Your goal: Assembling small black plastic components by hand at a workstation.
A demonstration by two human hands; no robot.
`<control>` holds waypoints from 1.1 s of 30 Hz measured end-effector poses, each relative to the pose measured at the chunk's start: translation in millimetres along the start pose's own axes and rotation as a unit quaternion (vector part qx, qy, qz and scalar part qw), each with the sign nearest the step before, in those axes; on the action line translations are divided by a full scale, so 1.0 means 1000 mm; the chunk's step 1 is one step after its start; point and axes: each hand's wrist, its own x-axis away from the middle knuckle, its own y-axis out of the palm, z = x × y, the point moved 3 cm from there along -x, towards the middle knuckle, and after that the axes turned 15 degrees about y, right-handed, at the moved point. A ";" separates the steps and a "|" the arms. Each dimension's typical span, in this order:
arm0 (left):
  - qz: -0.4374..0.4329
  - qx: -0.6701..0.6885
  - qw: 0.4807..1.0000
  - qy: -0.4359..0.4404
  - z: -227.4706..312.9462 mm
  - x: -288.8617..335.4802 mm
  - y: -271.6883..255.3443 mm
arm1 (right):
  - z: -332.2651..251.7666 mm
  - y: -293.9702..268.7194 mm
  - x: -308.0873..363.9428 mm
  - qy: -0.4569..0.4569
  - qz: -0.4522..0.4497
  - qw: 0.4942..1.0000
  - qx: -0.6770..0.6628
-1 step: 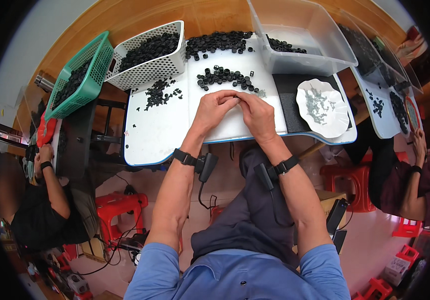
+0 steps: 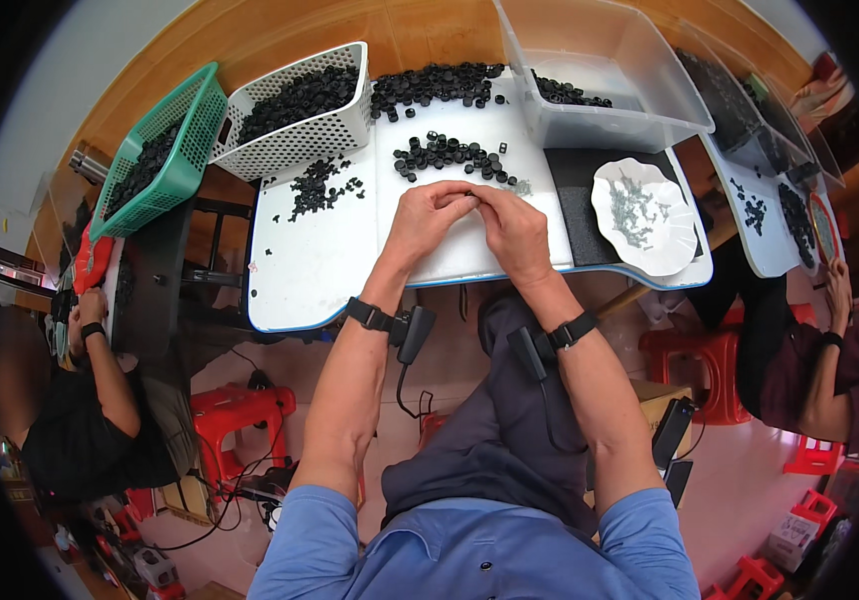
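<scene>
Above the front part of the white table [image 2: 295, 285], my left hand [image 2: 424, 222] and my right hand [image 2: 517, 232] meet at the fingertips. Both are closed in a pinch around a small black piece [image 2: 471, 194], mostly hidden by the fingers, so its exact kind cannot be made out. Just beyond them lies a loose group of black round caps [image 2: 440, 152]. A few small clear pieces [image 2: 522, 187] lie near my right knuckles. Off to the left is a scatter of smaller black parts [image 2: 318, 190].
Black parts fill a white basket [image 2: 295, 150] and a green basket [image 2: 212, 110]. A larger cap pile [image 2: 430, 85] lies behind. At right are a clear bin [image 2: 610, 130] and a white scalloped plate [image 2: 670, 255] of small clear pieces on a black mat [image 2: 570, 200]. Co-workers sit at both sides.
</scene>
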 end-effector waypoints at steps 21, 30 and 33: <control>0.042 -0.068 0.997 0.015 -0.007 0.006 0.004 | 0.034 -0.003 -0.011 0.191 0.087 0.977 0.022; 0.055 -0.092 0.993 0.055 0.003 0.002 0.003 | 0.028 0.014 -0.027 0.265 0.029 0.947 0.176; 0.077 -0.076 0.993 0.051 -0.001 0.006 -0.007 | 0.018 0.016 -0.025 0.225 0.051 0.963 0.139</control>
